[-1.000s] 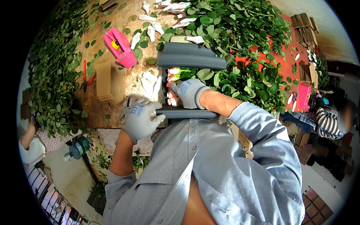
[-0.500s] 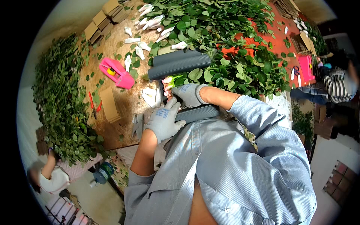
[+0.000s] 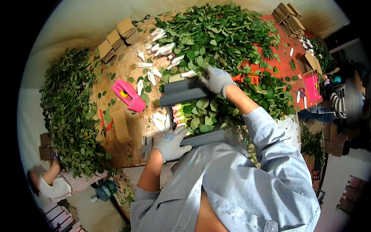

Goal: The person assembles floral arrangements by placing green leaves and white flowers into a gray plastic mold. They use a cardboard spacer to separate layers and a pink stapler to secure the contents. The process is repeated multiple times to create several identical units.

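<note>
Far left, well off from the left hand: big heap of leafy stems, a co-worker's white sleeve below it. Blue bottle under the bench level, down and left of the left hand. Next, red-handled cutters, then stacked cardboard pieces, both on the bench left of and above the left hand. Pink tool with a yellow part further up. White tapered pieces just above the left hand.

Left hand, grey glove: thumb and fingers apart, fingertips close to the lower rose heads, thumb by the left end of the lower dark grey pad. Pink roses lie just above the left hand, heads left, leafy stems running right, between the lower pad and the upper dark grey pad.

Right hand, grey glove: fingers bent at the right end of the upper pad, above and right of the roses; can't tell if clamped on it. Leafy greens pile up beyond the right hand. Second pink tool well right of it.
</note>
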A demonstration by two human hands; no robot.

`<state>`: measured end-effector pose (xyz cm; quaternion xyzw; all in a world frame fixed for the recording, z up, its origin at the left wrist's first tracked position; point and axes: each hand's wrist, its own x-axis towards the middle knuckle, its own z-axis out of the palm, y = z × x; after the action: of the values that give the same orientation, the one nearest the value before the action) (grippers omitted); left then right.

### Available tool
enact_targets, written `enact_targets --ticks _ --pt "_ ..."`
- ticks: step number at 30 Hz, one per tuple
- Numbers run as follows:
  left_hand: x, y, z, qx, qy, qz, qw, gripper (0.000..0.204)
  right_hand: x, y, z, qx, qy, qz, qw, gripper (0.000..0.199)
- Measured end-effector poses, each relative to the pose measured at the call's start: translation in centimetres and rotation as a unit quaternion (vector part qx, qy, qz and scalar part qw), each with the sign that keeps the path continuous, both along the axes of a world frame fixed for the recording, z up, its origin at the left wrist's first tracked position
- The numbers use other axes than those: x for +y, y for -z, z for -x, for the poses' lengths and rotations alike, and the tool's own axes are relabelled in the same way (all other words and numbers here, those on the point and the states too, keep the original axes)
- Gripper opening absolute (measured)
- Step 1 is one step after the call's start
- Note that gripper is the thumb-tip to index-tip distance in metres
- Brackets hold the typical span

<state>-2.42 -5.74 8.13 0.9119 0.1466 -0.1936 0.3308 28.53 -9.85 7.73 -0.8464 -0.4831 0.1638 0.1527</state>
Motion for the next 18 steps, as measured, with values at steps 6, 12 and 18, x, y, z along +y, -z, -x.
enact_targets --ticks 6,12,18 --pt "0.6 -1.6 1.3 -0.070 -0.061 0.068 0.993 0.062 0.4 6.5 -4.4 0.189 -0.053 0.124 0.973 0.061" --pt "1.7 -5.0 1.9 -0.099 -0.215 0.203 0.950 0.059 0.5 3.4 -3.3 0.366 0.063 0.034 0.928 0.058" --pt "3.5 -5.0 3.2 -0.160 -0.219 0.096 0.958 0.057 0.9 -0.4 -0.9 0.027 0.006 0.189 0.982 0.058"
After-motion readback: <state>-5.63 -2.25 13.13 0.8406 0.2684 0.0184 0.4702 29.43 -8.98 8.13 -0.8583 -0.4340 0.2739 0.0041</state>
